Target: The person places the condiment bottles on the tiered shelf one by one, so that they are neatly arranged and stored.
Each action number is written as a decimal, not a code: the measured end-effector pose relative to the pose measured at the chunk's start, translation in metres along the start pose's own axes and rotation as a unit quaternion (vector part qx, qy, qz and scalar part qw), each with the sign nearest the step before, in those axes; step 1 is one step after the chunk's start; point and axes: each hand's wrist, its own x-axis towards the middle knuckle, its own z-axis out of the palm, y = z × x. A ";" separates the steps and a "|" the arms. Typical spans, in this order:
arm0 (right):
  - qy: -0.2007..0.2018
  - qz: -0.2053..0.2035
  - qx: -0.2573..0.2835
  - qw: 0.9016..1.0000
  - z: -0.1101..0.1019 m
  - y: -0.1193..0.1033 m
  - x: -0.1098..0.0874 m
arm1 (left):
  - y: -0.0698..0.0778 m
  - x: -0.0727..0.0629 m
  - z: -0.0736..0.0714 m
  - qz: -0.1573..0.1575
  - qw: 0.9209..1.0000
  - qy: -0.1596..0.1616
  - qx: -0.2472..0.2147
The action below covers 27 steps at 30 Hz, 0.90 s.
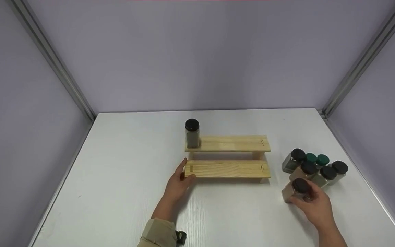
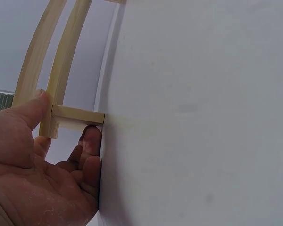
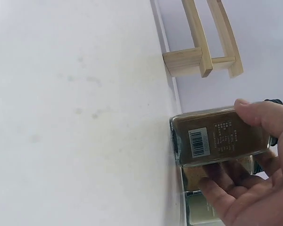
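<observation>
A two-tier wooden rack (image 1: 230,168) stands mid-table, and my left hand (image 1: 178,185) grips the left end of its lower shelf, thumb at the front edge. In the left wrist view the thumb (image 2: 37,106) lies against the wood and other fingers curl beside the rack's leg (image 2: 78,114). My right hand (image 1: 315,206) holds a square glass spice jar (image 3: 212,136) with a black cap and brown contents, a barcode label on its side. Another black-capped spice jar (image 1: 192,135) stands upright at the left end of the upper shelf.
Several spice jars (image 1: 322,175) with black or green caps cluster at the table's right, just behind my right hand. The white table (image 1: 122,178) is enclosed by pale walls (image 1: 211,55) with grey metal corner posts (image 1: 365,51).
</observation>
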 end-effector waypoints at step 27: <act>0.068 -0.058 0.007 0.996 0.014 -0.019 -0.007 | 0.000 0.000 0.002 -0.002 1.000 0.001 0.006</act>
